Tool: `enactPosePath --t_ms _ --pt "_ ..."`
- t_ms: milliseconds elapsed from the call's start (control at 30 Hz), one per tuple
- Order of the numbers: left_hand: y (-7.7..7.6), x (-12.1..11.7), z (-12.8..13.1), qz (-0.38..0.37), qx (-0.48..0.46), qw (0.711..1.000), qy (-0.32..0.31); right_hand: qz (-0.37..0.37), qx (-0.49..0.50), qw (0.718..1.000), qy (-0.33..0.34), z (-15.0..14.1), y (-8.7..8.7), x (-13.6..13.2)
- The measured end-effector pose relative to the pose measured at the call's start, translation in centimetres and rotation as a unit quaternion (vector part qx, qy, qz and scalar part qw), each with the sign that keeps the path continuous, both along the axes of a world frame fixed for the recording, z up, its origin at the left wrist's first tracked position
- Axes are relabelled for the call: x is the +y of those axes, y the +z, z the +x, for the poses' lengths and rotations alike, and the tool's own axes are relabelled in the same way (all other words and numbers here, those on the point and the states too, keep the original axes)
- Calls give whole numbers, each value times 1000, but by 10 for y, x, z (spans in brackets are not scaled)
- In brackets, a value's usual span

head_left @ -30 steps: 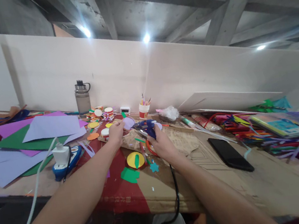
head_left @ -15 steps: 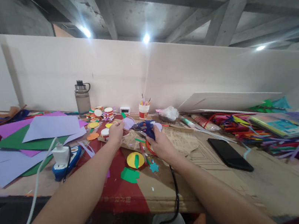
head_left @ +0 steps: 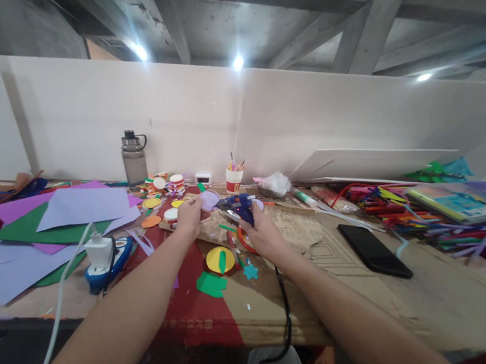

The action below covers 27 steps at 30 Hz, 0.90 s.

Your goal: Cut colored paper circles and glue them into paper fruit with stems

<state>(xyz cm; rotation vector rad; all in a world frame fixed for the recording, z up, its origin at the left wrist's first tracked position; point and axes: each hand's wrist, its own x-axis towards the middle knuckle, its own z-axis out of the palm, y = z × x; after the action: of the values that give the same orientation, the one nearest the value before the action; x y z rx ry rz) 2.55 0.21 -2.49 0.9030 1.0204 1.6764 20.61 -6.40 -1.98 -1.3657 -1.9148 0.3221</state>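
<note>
My left hand [head_left: 189, 215] pinches a round lilac paper disc [head_left: 210, 199] that has a green strip [head_left: 201, 187] at its top. In my right hand [head_left: 263, 230] is a blue glue gun [head_left: 242, 206], its nozzle pointing left at the disc's edge. Whether the nozzle touches the disc I cannot tell. A black cord [head_left: 286, 309] hangs from the glue gun. Below my hands lie a yellow disc [head_left: 219, 261] with a green strip on it, a green paper scrap [head_left: 211, 284] and a blue star-like cutout [head_left: 250, 271]. A white-topped round piece [head_left: 171, 216] sits beside my left hand.
Coloured paper sheets [head_left: 82, 206] and a blue power strip [head_left: 109, 266] lie at left. A bottle [head_left: 134, 162] and a paper cup of brushes [head_left: 234, 180] stand at the back. At right are a phone [head_left: 374, 250] and a heap of pipe cleaners [head_left: 383, 200].
The glue gun and my right hand have shifted very slightly to the right. My left hand and the lilac disc stay nearly where they were.
</note>
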Motion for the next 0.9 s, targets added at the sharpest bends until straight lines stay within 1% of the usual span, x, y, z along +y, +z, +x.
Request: enactPosePath --t_ms 133,267,367,433,467,533,633,700,767,833,900 --pt "-1 1 0 -2 -15 1000 0 -9 5 1000 -1 -1 0 -1" --pt "-4 4 0 -5 16 1000 1 -10 27 1000 7 -2 1 -1" --pt "-5 4 1 -15 28 999 5 -9 72 997 21 -2 0 2" --pt "-5 4 1 -17 29 999 1 -19 127 991 31 -2 -2 5" --pt "-4 3 2 -18 28 999 -2 -35 160 986 34 -2 -4 7" --pt "-2 2 2 -24 27 999 -5 -92 234 967 38 -1 -6 11" --pt "0 0 2 -35 39 999 1 -183 328 925 54 -1 -7 13" --pt "0 1 1 -39 48 998 6 -204 357 909 61 0 -7 14" --pt "-1 1 1 -37 55 998 7 -198 350 914 50 1 -7 15" --pt "-2 1 0 -29 63 998 10 -161 301 940 26 2 -7 16" --pt "-2 2 -1 -22 66 997 16 -92 230 969 3 3 -6 16"
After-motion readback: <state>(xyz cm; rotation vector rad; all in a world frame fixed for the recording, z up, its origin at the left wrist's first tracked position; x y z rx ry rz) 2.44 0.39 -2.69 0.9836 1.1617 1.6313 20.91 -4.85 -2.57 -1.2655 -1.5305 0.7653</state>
